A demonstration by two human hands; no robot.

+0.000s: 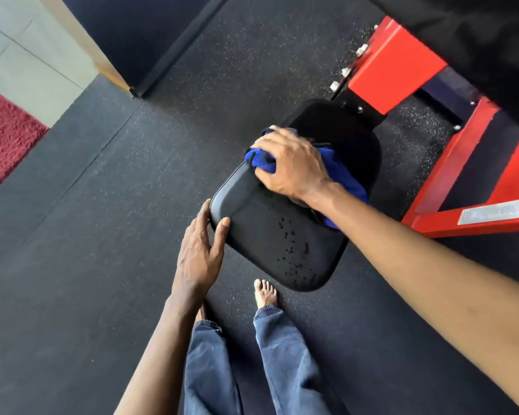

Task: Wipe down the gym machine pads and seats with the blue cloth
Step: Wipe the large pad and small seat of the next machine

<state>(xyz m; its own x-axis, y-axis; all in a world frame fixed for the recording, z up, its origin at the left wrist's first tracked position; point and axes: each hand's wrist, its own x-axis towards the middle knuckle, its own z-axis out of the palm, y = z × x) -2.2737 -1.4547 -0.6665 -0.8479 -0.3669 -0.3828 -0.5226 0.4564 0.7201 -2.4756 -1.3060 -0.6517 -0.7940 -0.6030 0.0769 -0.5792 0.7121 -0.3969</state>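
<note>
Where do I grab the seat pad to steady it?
Grip the seat pad at its near-left rounded corner, coming from the left, thumb on top. That edge hangs free over the floor; the right hand and blue cloth occupy the far end.

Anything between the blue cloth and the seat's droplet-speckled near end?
Nothing visible does. The crumpled blue cloth under the right hand meets bare black padded seat; the left hand only touches its left corner.
</note>
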